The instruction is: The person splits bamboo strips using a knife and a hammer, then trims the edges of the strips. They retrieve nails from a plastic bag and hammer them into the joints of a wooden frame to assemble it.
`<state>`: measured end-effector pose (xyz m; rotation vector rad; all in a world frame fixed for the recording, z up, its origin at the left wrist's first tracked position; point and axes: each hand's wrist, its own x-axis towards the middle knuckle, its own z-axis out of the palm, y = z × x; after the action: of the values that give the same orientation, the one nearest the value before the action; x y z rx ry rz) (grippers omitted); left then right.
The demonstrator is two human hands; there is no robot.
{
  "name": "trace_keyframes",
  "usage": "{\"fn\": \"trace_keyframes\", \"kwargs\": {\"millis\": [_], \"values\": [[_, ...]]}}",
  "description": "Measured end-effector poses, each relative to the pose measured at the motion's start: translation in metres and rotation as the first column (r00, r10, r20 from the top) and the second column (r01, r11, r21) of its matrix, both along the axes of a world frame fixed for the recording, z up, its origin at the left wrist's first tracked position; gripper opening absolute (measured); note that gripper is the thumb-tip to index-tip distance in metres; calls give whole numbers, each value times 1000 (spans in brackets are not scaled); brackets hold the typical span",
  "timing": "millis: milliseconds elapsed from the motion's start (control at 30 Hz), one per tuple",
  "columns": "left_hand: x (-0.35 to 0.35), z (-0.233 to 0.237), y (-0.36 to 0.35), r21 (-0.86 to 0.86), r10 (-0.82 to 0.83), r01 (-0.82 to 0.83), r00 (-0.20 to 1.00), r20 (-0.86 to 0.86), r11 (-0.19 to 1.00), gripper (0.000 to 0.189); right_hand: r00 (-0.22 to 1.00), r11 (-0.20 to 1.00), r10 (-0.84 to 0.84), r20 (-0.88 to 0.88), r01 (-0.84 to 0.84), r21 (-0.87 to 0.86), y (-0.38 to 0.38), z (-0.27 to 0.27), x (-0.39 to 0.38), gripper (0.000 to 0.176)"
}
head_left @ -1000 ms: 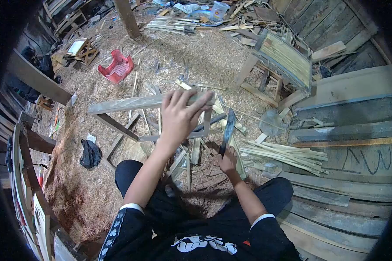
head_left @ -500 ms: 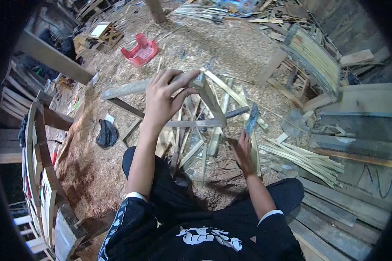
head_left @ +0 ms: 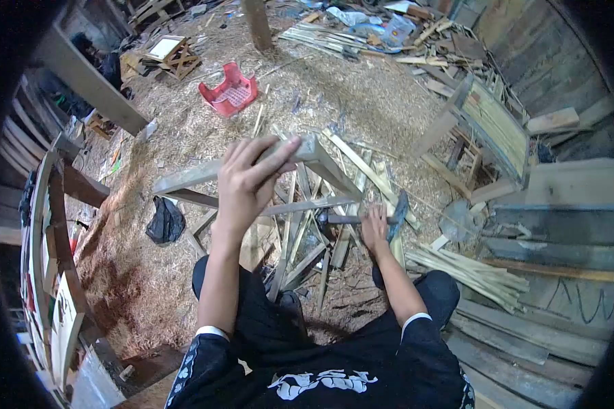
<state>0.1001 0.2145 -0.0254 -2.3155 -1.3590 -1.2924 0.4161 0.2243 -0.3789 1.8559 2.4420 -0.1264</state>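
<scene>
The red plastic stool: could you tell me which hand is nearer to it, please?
Left. The left hand grips the wooden frame below the stool; the right hand, holding a knife, is farther down-right.

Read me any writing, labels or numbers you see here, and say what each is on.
Plank at right: a dark painted scrawl, roughly "W"; no clear word.
Black shirt: white print, too warped to read.
Sleeve: white pattern, no legible letters.
Nothing else readable.
</scene>
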Motion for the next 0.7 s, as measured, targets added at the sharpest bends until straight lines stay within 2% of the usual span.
{"fn": "trace_keyframes", "kwargs": {"millis": [33,100,133,200,233,300,333,400,433,500,567,633,667,700], "values": [[0,-1,-3,-6,2,-2,1000,21,1000,43,999,999,44,-3,-44,17,-5,-11,4,47],[4,-4,-2,51,-2,1,1000,23,999,43,999,982,-7,-53,-3,-189,-14,-2,6,40],[9,-5,-3,24,8,-9,999,35,1000,43,999,983,11,-49,-19,-181,-22,10,2,40],[18,-6,-1,0,16,-16,999,51,1000,43,985,980,-78,-153,47,-195,-43,48,-4,37],[22,-6,1,-19,38,-37,999,29,999,42,986,981,-76,-147,47,-188,-51,69,-4,37],[31,-9,7,-31,52,-51,998,21,998,40,949,964,-212,-235,163,-212,-65,109,2,33],[36,-12,11,-41,44,-43,999,28,998,39,951,964,-215,-224,170,-203,-74,123,10,33],[46,-18,21,-53,9,-7,999,31,999,39,875,966,-255,-412,247,-73,-94,147,30,32],[54,-23,25,-49,1,1,999,48,999,39,880,965,-259,-399,255,-64,-100,160,38,32],[73,-28,31,-81,0,-1,1000,-15,997,43,684,855,-515,-517,447,-261,-112,188,50,36],[90,-28,33,-139,-13,6,999,-44,990,44,666,844,-522,-533,492,-211,-122,224,51,40],[112,-36,32,-157,-121,108,989,-82,982,43,487,851,-435,-757,496,-169,-134,237,55,39],[125,-38,30,-184,-151,122,977,-151,975,43,340,829,-479,-809,478,-290,-133,245,56,40],[130,-40,33,-179,-159,131,975,-157,975,43,331,826,-477,-814,484,-288,-127,265,54,40]]}}
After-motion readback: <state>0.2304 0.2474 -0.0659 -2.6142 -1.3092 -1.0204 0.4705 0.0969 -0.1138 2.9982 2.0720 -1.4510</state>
